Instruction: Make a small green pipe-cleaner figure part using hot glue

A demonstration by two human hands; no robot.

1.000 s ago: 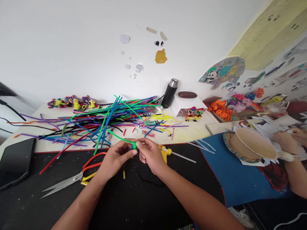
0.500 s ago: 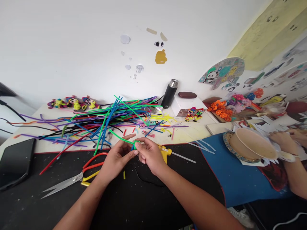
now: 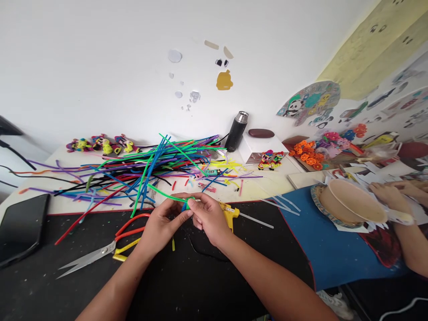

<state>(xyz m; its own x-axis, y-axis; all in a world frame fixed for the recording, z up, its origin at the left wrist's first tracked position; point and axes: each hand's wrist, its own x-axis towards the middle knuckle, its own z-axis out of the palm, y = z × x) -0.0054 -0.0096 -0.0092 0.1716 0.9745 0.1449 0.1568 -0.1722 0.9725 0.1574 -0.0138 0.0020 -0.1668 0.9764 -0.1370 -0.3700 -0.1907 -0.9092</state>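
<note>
The green pipe cleaner is held above the black mat on the bench, its free end sticking out leftward. Fingers of the left hand and right hand pinch its bunched end beside a blue piece; knuckles hide the exact contact. Probably light, fuzzy and bendable, it should grip best near the bunch, since the long end would flex.

The green strip looked matt. At the dull black mat's left edge, a tablet shone glossy; the scissors had smooth metal blades, the glue gun plastic.
</note>
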